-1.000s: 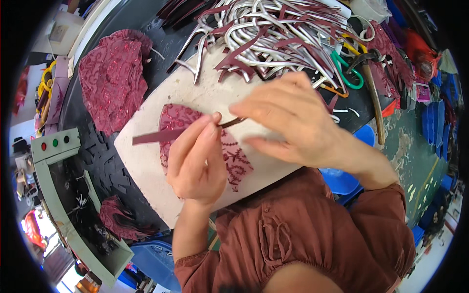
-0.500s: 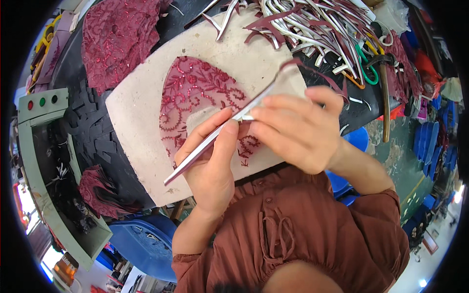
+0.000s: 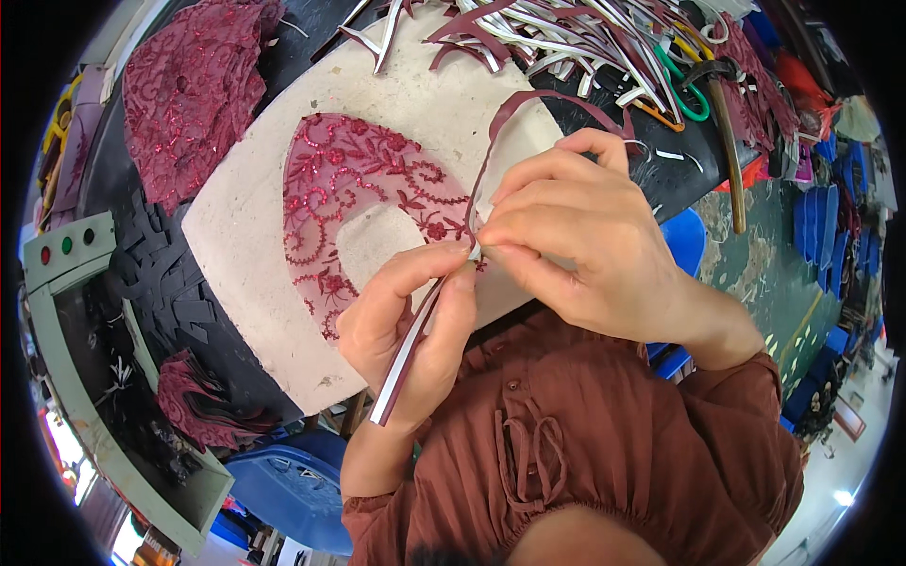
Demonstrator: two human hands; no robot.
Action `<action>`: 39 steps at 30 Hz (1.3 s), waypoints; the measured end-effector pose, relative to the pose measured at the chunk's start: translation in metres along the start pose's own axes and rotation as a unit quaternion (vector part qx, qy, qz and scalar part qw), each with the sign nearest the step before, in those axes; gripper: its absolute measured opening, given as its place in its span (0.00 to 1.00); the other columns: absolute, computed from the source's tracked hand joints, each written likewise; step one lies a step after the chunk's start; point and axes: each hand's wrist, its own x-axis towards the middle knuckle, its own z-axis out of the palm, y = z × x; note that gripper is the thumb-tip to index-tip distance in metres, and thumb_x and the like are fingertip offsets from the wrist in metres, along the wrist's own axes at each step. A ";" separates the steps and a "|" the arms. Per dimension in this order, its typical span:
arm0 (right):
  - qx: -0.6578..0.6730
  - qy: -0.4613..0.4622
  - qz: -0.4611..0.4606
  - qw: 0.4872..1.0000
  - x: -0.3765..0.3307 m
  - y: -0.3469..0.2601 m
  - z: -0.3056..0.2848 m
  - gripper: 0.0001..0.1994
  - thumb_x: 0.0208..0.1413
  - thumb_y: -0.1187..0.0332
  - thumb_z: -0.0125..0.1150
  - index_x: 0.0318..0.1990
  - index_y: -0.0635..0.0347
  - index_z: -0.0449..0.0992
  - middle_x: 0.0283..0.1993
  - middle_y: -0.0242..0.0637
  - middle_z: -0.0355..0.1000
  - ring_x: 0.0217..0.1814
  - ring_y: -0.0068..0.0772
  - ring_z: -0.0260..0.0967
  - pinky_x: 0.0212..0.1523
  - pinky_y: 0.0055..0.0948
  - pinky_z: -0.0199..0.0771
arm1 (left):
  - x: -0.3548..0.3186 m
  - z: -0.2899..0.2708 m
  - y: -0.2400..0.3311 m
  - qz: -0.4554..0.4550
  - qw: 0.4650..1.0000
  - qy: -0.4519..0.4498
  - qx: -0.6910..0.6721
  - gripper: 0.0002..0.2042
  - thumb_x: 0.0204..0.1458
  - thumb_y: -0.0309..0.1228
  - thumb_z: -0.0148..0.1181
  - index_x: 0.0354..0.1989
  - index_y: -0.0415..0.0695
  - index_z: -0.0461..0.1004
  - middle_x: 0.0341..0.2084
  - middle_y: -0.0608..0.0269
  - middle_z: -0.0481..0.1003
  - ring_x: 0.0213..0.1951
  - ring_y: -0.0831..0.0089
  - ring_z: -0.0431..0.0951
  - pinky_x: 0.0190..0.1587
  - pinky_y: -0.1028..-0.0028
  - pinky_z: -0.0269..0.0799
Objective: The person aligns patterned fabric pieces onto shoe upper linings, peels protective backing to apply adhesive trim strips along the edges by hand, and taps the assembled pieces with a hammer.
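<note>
Maroon binding strip (image 3: 415,330), white on its underside, runs between both hands above a pale work board (image 3: 245,245), its lower end poking out below the left hand (image 3: 406,330) and its upper length arcing away past the right hand (image 3: 576,245) toward the board's far edge. Left thumb and forefinger are closed on the strip, the remaining fingers curled loosely beneath it; right thumb and fingertips (image 3: 486,236) are pinched tight on the same strip, touching the left fingertips where the two hands meet. Directly beneath that meeting point, a horseshoe-shaped piece of red sequined lace (image 3: 340,189) lies flat on the board, with the strip held against its inner right edge. At the far side of the board sits a heap of loose maroon-and-white strips (image 3: 566,38); off its far left corner lies a stack of matching lace fabric (image 3: 179,94). A grey control box with coloured buttons (image 3: 66,247) stands left of the board.
</note>
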 end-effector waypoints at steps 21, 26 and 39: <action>0.033 -0.129 -0.189 0.973 0.033 -0.012 0.012 0.13 0.47 0.68 0.66 0.43 0.54 0.81 0.46 0.29 0.77 0.51 0.36 0.73 0.52 0.41 0.67 | 0.027 -0.007 -0.011 0.006 0.998 -0.047 -0.033 0.09 0.48 0.25 0.67 0.38 0.38 0.77 0.32 0.58 0.82 0.31 0.77 0.80 0.32 0.77 0.74; 0.072 0.047 -0.293 0.952 0.078 -0.020 0.046 0.15 0.40 0.68 0.62 0.40 0.56 0.81 0.38 0.33 0.77 0.36 0.31 0.74 0.45 0.36 0.70 | 0.009 -0.032 0.000 0.013 0.996 0.011 0.082 0.11 0.46 0.21 0.64 0.40 0.38 0.79 0.29 0.59 0.79 0.33 0.74 0.80 0.36 0.70 0.76; 0.056 0.042 -0.217 0.974 0.073 -0.038 0.058 0.16 0.39 0.75 0.68 0.41 0.58 0.81 0.40 0.33 0.79 0.40 0.33 0.77 0.47 0.38 0.69 | -0.019 -0.059 0.016 -0.068 0.948 0.223 -0.215 0.11 0.52 0.13 0.61 0.44 0.30 0.78 0.37 0.52 0.80 0.38 0.74 0.81 0.41 0.77 0.77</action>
